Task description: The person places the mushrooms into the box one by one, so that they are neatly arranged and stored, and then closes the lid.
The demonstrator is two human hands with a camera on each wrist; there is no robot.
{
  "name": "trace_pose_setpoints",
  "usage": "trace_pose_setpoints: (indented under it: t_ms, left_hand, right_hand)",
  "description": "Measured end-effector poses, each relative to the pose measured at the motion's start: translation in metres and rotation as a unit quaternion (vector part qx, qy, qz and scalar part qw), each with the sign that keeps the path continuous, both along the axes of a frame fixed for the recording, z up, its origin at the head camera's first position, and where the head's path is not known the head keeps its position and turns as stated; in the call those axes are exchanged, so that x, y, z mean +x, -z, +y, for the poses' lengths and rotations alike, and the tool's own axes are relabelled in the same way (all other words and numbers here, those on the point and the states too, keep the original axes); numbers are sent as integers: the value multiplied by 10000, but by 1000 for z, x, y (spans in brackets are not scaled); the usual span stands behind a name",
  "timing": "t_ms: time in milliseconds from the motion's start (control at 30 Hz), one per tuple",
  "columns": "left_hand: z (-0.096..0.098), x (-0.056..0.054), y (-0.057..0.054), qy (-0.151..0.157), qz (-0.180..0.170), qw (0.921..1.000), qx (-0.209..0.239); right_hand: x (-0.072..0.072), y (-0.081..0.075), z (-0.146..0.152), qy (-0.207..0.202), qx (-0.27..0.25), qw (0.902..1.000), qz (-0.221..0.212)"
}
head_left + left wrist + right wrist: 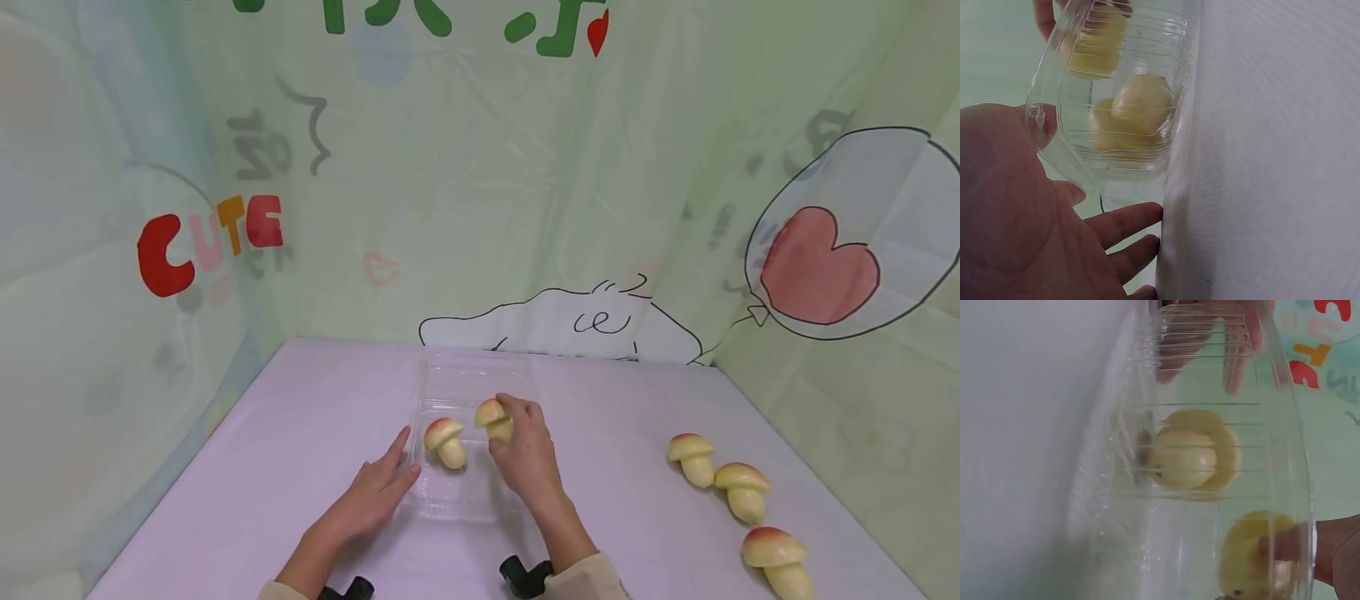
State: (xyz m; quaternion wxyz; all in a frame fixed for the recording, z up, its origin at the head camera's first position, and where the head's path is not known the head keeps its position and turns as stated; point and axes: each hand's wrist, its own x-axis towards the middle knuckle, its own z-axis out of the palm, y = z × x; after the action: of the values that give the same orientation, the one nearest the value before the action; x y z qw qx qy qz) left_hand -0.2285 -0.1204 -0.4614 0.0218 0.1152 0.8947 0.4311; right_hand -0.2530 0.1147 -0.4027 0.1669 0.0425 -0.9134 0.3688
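A clear plastic box (450,500) with its lid (480,379) folded back lies on the table. One toy mushroom (452,452) with a red-tinged cap rests inside it, also seen through the wall in the right wrist view. My right hand (527,454) grips a second mushroom (491,414) by its side, over the right part of the box. In the right wrist view the thumb (1288,542) presses on that mushroom. My left hand (375,492) rests at the box's left edge with fingers extended; in the left wrist view the fingers (1125,225) are spread beside the box wall.
Three more mushrooms lie at the table's right side: a far one (692,458), a middle one (742,492) and a near one (780,560). A printed curtain (480,208) encloses the pale table (615,500) at the back and sides.
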Motion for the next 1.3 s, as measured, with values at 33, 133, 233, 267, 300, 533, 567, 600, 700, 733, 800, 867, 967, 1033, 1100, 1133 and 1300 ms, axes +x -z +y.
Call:
trace_pose_setpoints:
  t_ms: [33,133,233,267,300,533,567,600,700,733,800,867,967,1033,1100,1133,1300]
  left_hand:
    - [0,0,0,1,-2,10000,1]
    - [0,0,0,4,-1,10000,11]
    - [0,-1,0,3,34,10000,14]
    - [0,-1,1,0,50,10000,14]
    - [1,-1,1,-1,63,10000,17]
    - [0,-1,2,-3,114,9999,42]
    - [0,-1,1,-4,119,9999,47]
    - [0,0,1,3,139,9999,54]
    - [0,1,0,-11,151,9999,55]
    - [1,1,-1,-15,152,9999,55]
    - [1,1,-1,-22,155,9999,60]
    - [1,1,-1,-30,135,9999,51]
    - [0,1,-1,-23,143,9999,44]
    - [1,2,-2,-20,133,9999,33]
    - [1,2,-2,-19,131,9999,38]
    - [1,1,-2,-19,117,9999,40]
    - [1,0,0,-24,72,10000,20]
  right_hand:
    - [0,1,0,-22,14,10000,-3]
    - [0,2,-1,-68,36,10000,12]
    - [0,4,-2,-119,58,9999,37]
    - [0,4,-2,-138,67,9999,44]
    - [0,5,-2,-149,83,9998,47]
    - [-2,10,-3,-315,188,9993,124]
    - [-2,10,-3,-348,214,9991,127]
    - [-2,11,-3,-374,254,9989,134]
    - [-3,14,-3,-428,362,9983,152]
    - [-3,15,-3,-435,386,9982,147]
    - [-4,16,-3,-437,434,9980,144]
    - [-4,17,-4,-431,470,9979,123]
    - [-5,18,-4,-397,519,9979,44]
    - [-5,18,-5,-384,546,9978,-1]
    - [-5,18,-5,-384,589,9975,-22]
    - [-5,18,-5,-389,611,9974,-29]
    - [-6,19,-5,-394,664,9969,-134]
